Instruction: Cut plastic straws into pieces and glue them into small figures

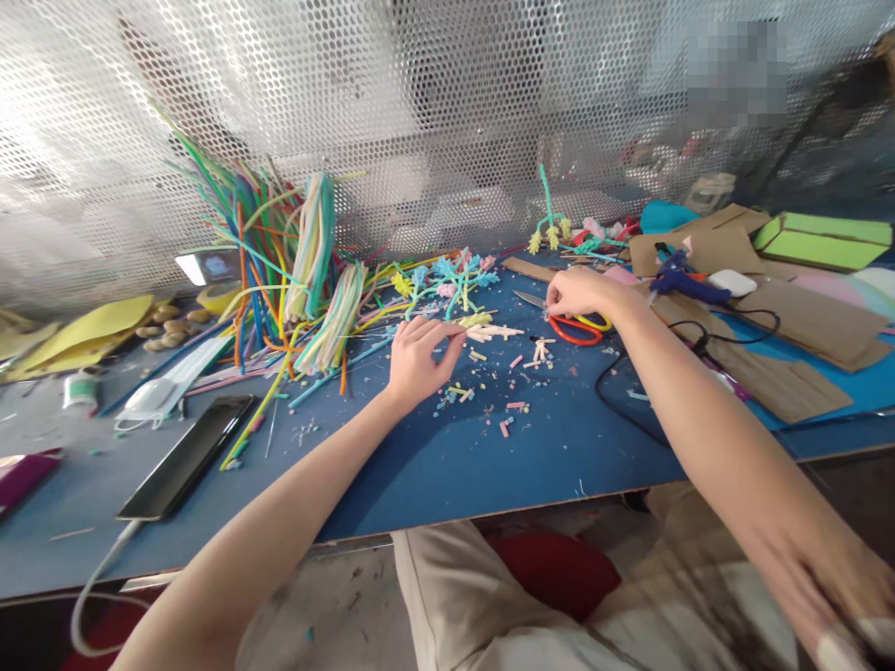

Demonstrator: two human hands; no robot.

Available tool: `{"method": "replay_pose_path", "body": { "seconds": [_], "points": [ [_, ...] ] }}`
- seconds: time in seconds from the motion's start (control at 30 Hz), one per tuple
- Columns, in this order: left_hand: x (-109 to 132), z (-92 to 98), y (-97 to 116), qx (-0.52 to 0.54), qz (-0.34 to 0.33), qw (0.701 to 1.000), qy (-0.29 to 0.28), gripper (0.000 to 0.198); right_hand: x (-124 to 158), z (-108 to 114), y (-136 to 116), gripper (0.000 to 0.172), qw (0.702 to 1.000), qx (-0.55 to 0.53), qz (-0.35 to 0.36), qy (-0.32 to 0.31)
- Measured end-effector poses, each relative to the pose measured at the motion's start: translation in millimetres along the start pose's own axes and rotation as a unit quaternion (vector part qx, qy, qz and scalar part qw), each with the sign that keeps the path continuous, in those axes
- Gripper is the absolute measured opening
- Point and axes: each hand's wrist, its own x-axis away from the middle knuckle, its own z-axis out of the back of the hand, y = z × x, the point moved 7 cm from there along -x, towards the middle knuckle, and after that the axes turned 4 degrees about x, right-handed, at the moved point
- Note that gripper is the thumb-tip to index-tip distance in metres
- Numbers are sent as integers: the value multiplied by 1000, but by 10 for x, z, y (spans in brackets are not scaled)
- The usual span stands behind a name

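Observation:
My left hand (421, 362) hovers over the middle of the blue table, thumb and index finger pinched together. What sits between those fingertips is too small to name; thin wires show on the hand's far left side. Just right of the fingertips lie pale pink fuzzy pipe cleaner pieces (495, 332). My right hand (574, 293) has its fingers closed on the scissors (579, 334) near the pivot. Their blades point left and the red and yellow handle loops lie toward me. Behind, between the hands, is a cluster of blue pipe cleaner sprigs (461, 275).
Bundles of pipe cleaners (311, 247) stand at the back left. A phone (188, 457) on a cable and a face mask (172, 382) lie left. Right are a blue glue gun (689, 280), its black cord, brown cardboard (804, 321) and a green box (821, 240). Clippings litter the middle.

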Motion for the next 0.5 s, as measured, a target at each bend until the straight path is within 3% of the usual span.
{"method": "replay_pose_path", "body": {
  "seconds": [0.07, 0.2, 0.37, 0.43, 0.5],
  "points": [
    [0, 0, 1, -1, -1, 1000, 1, 19, 31, 44, 7, 17, 1000, -14, -4, 21],
    [2, 3, 4, 0, -5, 1000, 0, 18, 116, 220, -15, 19, 990, -31, -4, 136],
    [7, 2, 4, 2, -4, 1000, -3, 18, 225, 442, -105, 27, 960, -104, 47, 257],
    [7, 2, 4, 2, -4, 1000, -3, 19, 259, 506, -112, 28, 954, -114, 52, 272],
    [6, -2, -1, 2, -2, 1000, -4, 20, 253, 501, -92, 27, 966, -86, 36, 239]
  ]
}}
